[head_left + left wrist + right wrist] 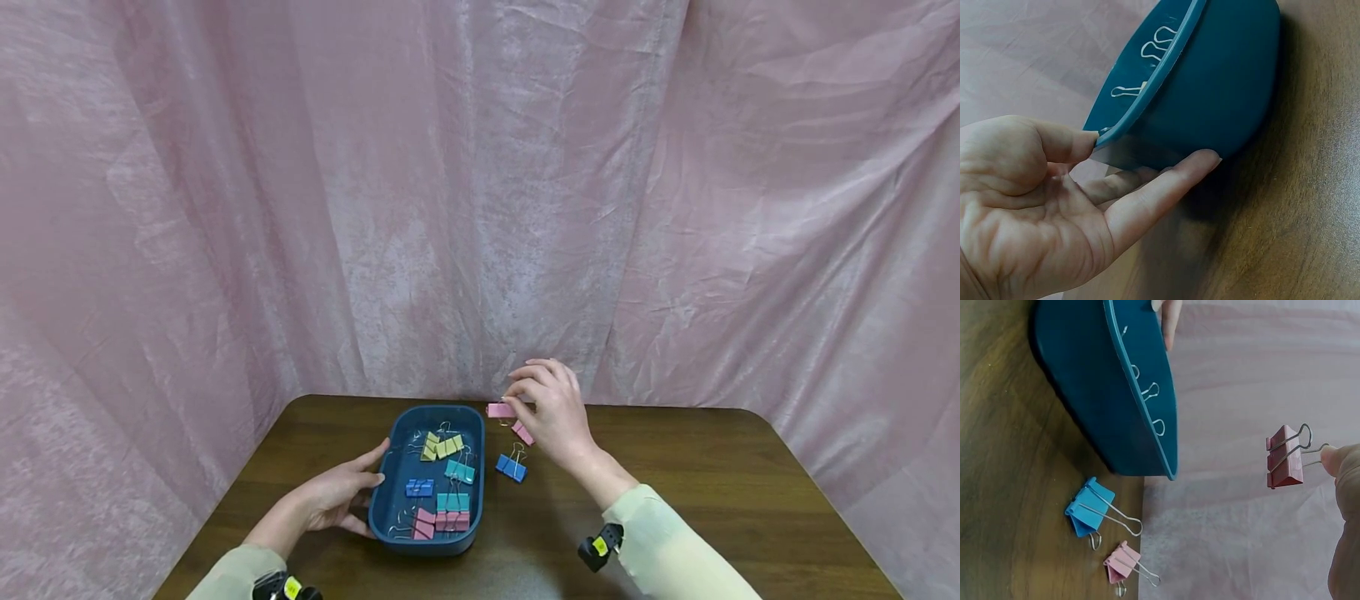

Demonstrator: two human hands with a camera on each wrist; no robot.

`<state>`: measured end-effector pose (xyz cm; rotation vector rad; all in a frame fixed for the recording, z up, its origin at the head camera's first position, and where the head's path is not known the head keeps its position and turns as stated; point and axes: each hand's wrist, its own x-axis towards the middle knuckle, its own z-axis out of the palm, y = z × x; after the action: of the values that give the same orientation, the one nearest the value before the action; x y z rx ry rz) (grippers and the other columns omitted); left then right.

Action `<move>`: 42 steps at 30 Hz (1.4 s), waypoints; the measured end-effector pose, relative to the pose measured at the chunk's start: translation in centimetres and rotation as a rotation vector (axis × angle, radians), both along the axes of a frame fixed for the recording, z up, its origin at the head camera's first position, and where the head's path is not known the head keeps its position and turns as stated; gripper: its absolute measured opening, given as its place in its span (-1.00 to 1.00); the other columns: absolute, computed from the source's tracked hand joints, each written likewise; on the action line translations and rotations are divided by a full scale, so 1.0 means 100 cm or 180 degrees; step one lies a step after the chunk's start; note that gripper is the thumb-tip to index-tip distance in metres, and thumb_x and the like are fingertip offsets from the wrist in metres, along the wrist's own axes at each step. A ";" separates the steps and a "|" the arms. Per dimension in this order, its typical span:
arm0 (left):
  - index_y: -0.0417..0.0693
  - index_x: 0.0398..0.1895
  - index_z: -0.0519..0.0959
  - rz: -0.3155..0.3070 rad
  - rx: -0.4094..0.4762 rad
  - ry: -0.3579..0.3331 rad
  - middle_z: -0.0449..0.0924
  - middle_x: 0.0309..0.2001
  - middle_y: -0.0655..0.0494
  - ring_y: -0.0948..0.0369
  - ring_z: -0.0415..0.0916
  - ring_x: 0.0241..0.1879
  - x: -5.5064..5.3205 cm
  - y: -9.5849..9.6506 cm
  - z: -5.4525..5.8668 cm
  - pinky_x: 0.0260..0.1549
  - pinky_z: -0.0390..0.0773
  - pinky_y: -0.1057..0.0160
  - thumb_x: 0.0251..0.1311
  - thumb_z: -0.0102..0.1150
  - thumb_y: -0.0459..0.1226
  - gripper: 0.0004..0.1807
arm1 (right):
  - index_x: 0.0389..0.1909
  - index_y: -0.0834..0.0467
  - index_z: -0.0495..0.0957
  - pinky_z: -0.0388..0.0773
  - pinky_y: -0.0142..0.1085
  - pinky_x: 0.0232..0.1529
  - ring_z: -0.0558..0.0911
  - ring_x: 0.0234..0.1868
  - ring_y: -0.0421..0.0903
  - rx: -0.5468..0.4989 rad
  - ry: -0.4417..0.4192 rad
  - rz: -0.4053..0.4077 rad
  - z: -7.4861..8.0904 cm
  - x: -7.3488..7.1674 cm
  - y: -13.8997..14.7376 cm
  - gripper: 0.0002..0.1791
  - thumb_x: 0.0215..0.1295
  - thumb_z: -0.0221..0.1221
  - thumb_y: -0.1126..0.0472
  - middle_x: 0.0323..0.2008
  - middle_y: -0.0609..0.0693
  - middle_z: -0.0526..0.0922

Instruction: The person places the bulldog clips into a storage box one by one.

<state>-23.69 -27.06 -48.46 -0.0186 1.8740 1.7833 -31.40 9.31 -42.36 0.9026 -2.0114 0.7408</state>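
My left hand holds the left side of a dark blue plastic box, thumb at the rim and fingers along the outer wall. Yellow, teal, blue and pink binder clips lie inside. Past the box's far right corner, my right hand pinches a pink binder clip by a wire handle, up off the table. A blue binder clip and another pink binder clip lie on the table below that hand, right of the box.
The brown wooden table has rounded far corners. Pink curtains hang behind its far edge. A dark wrist strap with a yellow tag sits on the right sleeve, with a similar one on the left.
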 end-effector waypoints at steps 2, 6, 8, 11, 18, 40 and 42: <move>0.14 0.68 -0.28 0.0005 -0.0010 -0.0001 0.36 0.28 -0.43 -0.18 0.57 0.08 0.000 0.000 0.000 -0.22 0.65 -0.32 0.61 -0.17 -0.27 -0.24 | -0.40 0.06 0.74 0.34 0.14 0.23 0.56 0.13 0.12 0.0021 -0.0050 -0.0010 0.000 0.000 -0.002 -0.88 0.11 0.51 0.26 -0.10 0.02 0.73; 0.13 0.68 -0.29 0.0006 -0.0019 -0.0008 0.40 0.25 -0.42 -0.19 0.57 0.08 0.000 0.000 0.000 -0.21 0.65 -0.32 0.61 -0.18 -0.28 -0.24 | -0.39 0.05 0.75 0.34 0.14 0.24 0.55 0.13 0.11 0.0046 -0.0065 -0.0024 -0.001 0.001 -0.005 -0.89 0.12 0.52 0.25 -0.10 0.01 0.73; 0.13 0.68 -0.28 0.0009 -0.0019 -0.0016 0.40 0.24 -0.42 -0.19 0.57 0.08 0.000 0.000 0.000 -0.21 0.65 -0.32 0.61 -0.18 -0.28 -0.24 | -0.39 0.06 0.76 0.36 0.15 0.23 0.56 0.12 0.11 0.0045 -0.0014 -0.0018 -0.002 0.000 -0.007 -0.89 0.11 0.52 0.24 -0.11 0.00 0.74; 0.14 0.68 -0.28 0.0016 -0.0026 -0.0026 0.38 0.26 -0.43 -0.19 0.57 0.08 0.000 0.000 0.001 -0.21 0.65 -0.33 0.61 -0.19 -0.28 -0.25 | -0.39 0.06 0.76 0.37 0.15 0.21 0.56 0.11 0.11 0.0044 0.0019 -0.0006 -0.002 -0.001 -0.009 -0.88 0.11 0.53 0.24 -0.12 -0.01 0.74; 0.15 0.68 -0.29 0.0011 -0.0035 -0.0037 0.36 0.28 -0.44 -0.20 0.57 0.08 -0.002 0.000 0.000 -0.21 0.64 -0.34 0.62 -0.19 -0.27 -0.25 | -0.38 0.04 0.75 0.36 0.11 0.24 0.56 0.13 0.10 0.0081 -0.0041 0.0001 -0.002 -0.001 -0.014 -0.91 0.16 0.49 0.23 -0.08 -0.01 0.73; 0.14 0.69 -0.28 0.0016 -0.0046 -0.0004 0.28 0.33 -0.47 -0.18 0.56 0.08 -0.002 0.001 0.000 -0.21 0.64 -0.34 0.61 -0.18 -0.28 -0.24 | -0.39 -0.01 0.76 0.37 0.06 0.25 0.54 0.14 -0.02 0.0150 -0.0107 0.0012 -0.008 -0.002 -0.038 -0.94 0.20 0.47 0.19 -0.10 -0.09 0.73; 0.15 0.69 -0.28 0.0015 -0.0042 -0.0010 0.28 0.33 -0.47 -0.18 0.56 0.08 -0.002 0.001 0.000 -0.21 0.64 -0.34 0.61 -0.18 -0.28 -0.24 | -0.39 -0.01 0.76 0.38 0.05 0.24 0.54 0.13 -0.03 0.0147 -0.0103 0.0007 -0.009 -0.002 -0.040 -0.93 0.19 0.48 0.19 -0.10 -0.10 0.73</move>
<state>-23.87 -26.98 -48.45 -0.0304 1.8850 1.7731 -31.59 5.32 -43.21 0.9250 -2.0639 0.7169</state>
